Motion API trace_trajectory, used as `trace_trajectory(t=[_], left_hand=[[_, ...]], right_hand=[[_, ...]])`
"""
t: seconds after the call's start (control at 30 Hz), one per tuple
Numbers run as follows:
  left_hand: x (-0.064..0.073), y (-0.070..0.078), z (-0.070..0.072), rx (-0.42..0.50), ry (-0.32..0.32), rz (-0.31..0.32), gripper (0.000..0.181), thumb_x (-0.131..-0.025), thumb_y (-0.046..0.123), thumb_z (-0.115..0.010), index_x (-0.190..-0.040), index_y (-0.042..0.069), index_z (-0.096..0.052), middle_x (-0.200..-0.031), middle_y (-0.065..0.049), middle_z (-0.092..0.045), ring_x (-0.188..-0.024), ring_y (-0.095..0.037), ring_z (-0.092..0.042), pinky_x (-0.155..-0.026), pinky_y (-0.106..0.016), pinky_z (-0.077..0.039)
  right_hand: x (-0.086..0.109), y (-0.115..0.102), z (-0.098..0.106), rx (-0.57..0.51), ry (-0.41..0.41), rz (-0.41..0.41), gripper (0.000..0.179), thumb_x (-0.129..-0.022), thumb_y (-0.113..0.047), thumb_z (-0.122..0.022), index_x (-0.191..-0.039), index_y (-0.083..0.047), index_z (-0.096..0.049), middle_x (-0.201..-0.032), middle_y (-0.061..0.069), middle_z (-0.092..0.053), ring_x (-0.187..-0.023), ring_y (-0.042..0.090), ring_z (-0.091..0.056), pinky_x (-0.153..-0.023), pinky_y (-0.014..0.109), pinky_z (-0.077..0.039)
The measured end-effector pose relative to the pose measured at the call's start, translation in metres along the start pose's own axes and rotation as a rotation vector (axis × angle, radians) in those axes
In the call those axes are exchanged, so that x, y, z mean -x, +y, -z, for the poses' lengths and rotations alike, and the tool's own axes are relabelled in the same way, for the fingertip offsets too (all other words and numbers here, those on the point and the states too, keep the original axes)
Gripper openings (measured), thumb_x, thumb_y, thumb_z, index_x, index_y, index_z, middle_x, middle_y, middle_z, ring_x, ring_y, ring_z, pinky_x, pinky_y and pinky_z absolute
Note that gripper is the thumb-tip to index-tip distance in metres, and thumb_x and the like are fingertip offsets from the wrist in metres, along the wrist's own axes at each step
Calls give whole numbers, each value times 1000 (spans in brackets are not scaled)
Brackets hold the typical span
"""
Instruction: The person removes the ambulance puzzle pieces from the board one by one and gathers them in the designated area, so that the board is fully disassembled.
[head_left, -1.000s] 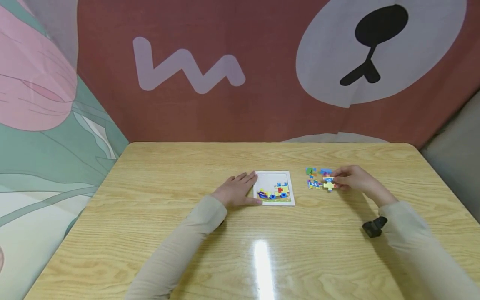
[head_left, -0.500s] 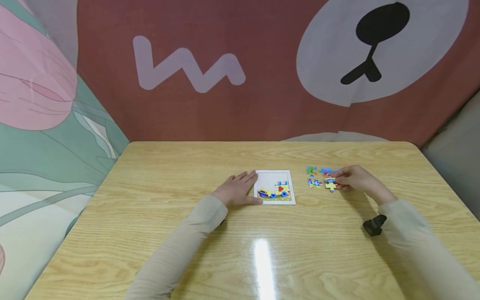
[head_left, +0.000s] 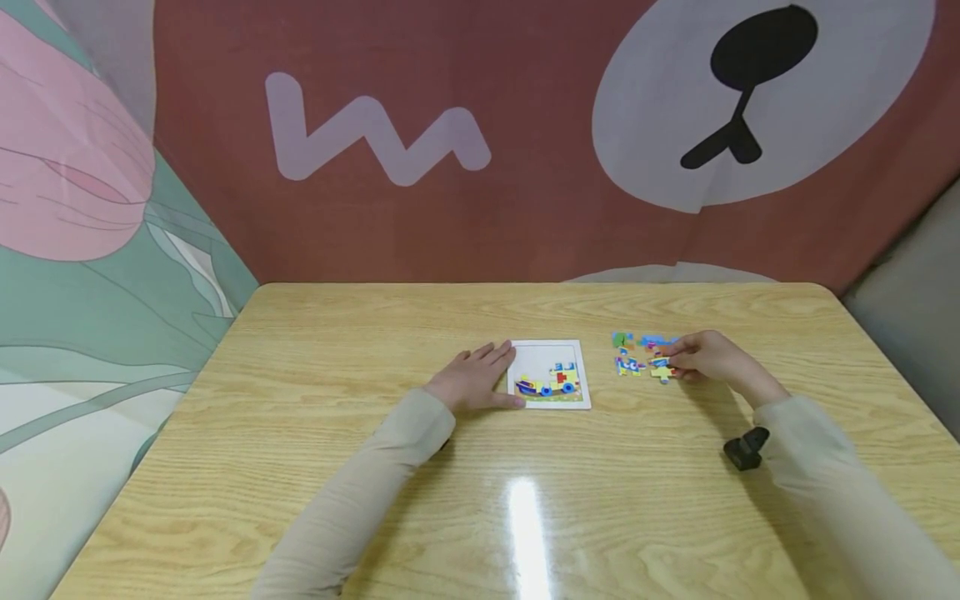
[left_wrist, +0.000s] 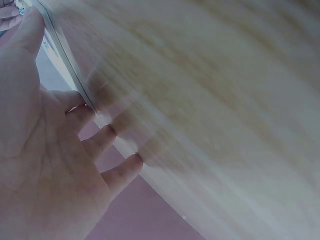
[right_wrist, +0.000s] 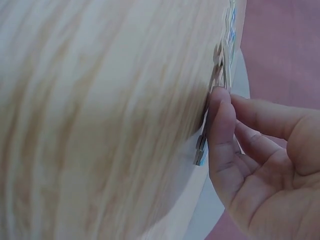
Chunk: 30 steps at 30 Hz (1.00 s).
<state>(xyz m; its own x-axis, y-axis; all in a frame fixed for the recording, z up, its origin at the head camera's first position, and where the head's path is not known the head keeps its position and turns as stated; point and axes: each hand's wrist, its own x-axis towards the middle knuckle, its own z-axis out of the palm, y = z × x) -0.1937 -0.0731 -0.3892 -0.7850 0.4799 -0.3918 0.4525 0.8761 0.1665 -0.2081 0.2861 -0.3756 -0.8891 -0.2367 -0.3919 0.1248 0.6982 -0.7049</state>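
My left hand (head_left: pixel 472 383) lies with fingers spread at the left side of a white puzzle tray (head_left: pixel 534 357), its thumb along the lower left corner. Assembled pieces in the tray form part of a yellow, red and blue vehicle picture (head_left: pixel 551 388). In the left wrist view the fingertips reach the table beside the tray's edge (left_wrist: pixel 70 65). Right of the tray, my right hand (head_left: pixel 712 360) pinches a yellow and blue puzzle piece (head_left: pixel 663 374) between thumb and finger. From the right wrist, this puzzle piece (right_wrist: pixel 221 75) appears edge-on, close over the table.
Several loose puzzle pieces lie around the right fingers, including a green one (head_left: pixel 622 340) and a blue-purple one (head_left: pixel 628 367). The wooden table (head_left: pixel 420 317) ends at a reddish-brown printed wall (head_left: pixel 450 233). A black wrist device (head_left: pixel 746 450) hangs below the right sleeve.
The right hand has shifted its pinched piece very slightly right, and the piece tilts a little differently. The left hand and the tray stay in place.
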Motion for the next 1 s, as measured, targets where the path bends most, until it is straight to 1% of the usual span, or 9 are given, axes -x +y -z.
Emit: trace_trajectory(t=[0.07,0.23,0.43,0.57,0.73,0.83,0.93,1.0], left_hand=[[0,0,0,1,-4,0,91,-88,69,-43,-155,20,-7,-163,6,-2,-151,-20,-8,-123,-46,-14],[1,2,2,-6,-4,-4,90,-89,68,-43,-155,20,-7,-163,5,-1,-151,-21,-8,-123,-46,-14],[1,3,2,-5,-4,0,90,-89,69,-43,-155,20,-6,-163,6,-1,-151,-21,-8,-123,-46,-14],[2,3,2,-2,-4,4,91,-88,69,-43,-155,20,-6,-163,6,-1,-151,-20,-8,-123,-46,-13],[2,3,2,-7,-3,6,90,-88,69,-43,-155,20,-7,-163,6,-2,-151,-21,-8,-123,-46,-13],[2,4,2,-7,-4,7,91,-88,69,-43,-155,20,-7,-163,6,-2,-151,-21,-8,-123,-46,-13],[3,4,2,-6,-5,9,91,-88,69,-43,-155,20,-7,-163,6,-2,-151,-21,-8,-123,-46,-13],[3,3,2,-5,-5,9,91,-88,69,-43,-155,20,-7,-163,6,-2,-151,-20,-8,-123,-46,-13]], right_hand=[[0,0,1,3,-3,-2,37,-98,-7,-49,-124,19,-49,-97,11,-69,-72,3,-62,-65,22,-56],[1,1,2,-3,-9,3,37,-97,-8,-50,-123,19,-49,-95,8,-69,-72,3,-62,-65,22,-56],[-1,4,2,-14,4,-9,35,-96,-8,-52,-121,18,-50,-86,-3,-68,-70,2,-62,-64,22,-56],[-2,4,3,-15,10,-9,35,-97,-9,-52,-120,18,-51,-87,-1,-69,-69,2,-62,-63,22,-55],[0,2,4,19,20,9,35,-98,-12,-51,-119,16,-51,-87,0,-69,-70,3,-61,-63,22,-54],[1,-4,3,56,24,32,37,-99,-16,-51,-121,14,-51,-80,-1,-65,-66,6,-56,-62,25,-51],[3,-15,1,86,25,67,36,-99,-17,-50,-121,12,-51,-72,-1,-57,-61,10,-49,-59,28,-46],[4,-23,-1,97,31,95,35,-98,-15,-51,-121,12,-52,-73,3,-56,-63,10,-50,-59,28,-45]])
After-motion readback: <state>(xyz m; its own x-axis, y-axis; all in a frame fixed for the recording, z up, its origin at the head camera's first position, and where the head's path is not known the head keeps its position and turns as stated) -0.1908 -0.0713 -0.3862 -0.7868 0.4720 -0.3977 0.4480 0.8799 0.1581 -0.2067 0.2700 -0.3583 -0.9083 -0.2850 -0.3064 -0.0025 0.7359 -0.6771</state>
